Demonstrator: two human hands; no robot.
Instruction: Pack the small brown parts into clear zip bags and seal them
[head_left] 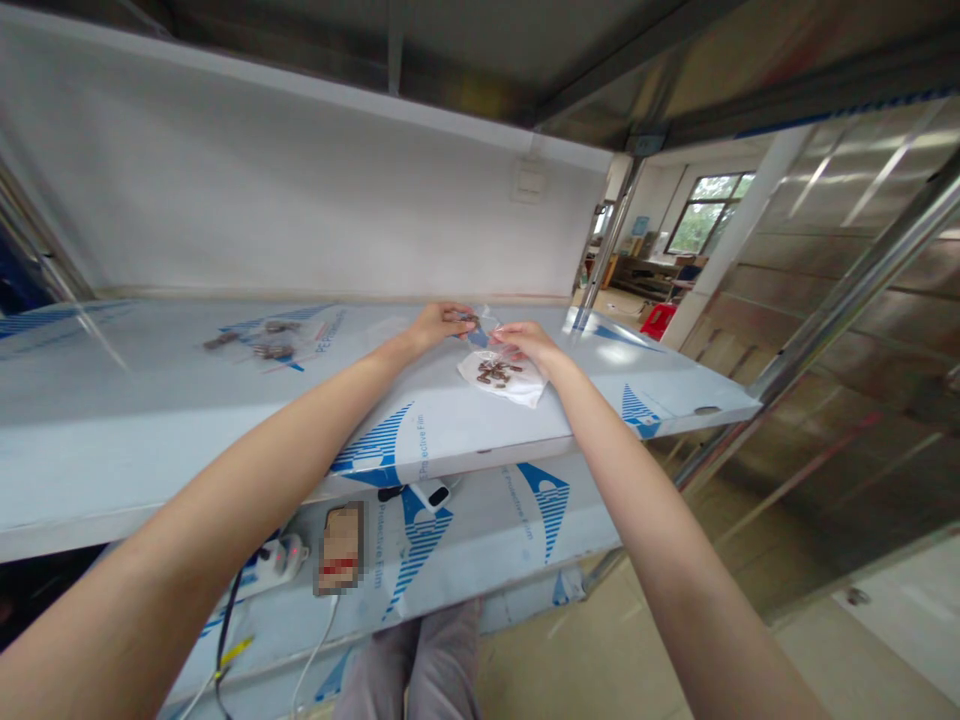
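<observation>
Both hands are over the upper shelf, close together near its back wall. A small clear plastic bag (484,322) is between them; something brown shows by the left fingertips, too small to name. My left hand (439,326) is closed on the bag's left side. My right hand (526,340) pinches at its right side, just above a white sheet or pouch (531,393). Several small brown pieces (496,374) lie on that white thing. Further left on the shelf rest several clear bags (274,350) with brown pieces in them, apart from my hands.
The metal shelf (480,425) is covered in blue-printed film. On the lower shelf (495,560) lie a phone (341,550), a small white device (431,495), and a power strip (277,562) with cables. Metal posts (611,240) stand right; another shelf (465,60) hangs overhead.
</observation>
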